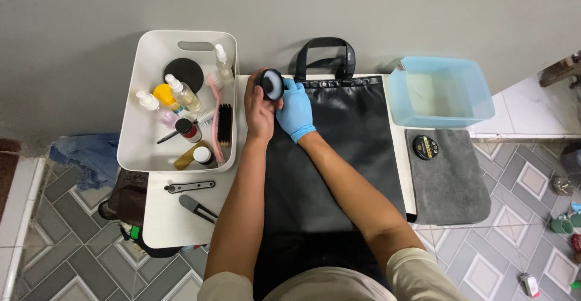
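Gripped between my bare left hand (259, 108) and blue-gloved right hand (295, 110), the small round black tin (272, 84) risked slipping onto the black leather tote bag (339, 149).

Black tote bag (339, 137): smooth leather-like material with a soft sheen. Round applicator pad (272, 83): black rim, pale matt face, held in the hands. Right hand (295, 110): covered by a thin, smooth blue glove; left hand (259, 110) bare. Storage bin (142, 137): white matt plastic. Basin (440, 91): translucent blue plastic. Towel (451, 186): grey napped cloth. Counter (166, 213): white, smooth.
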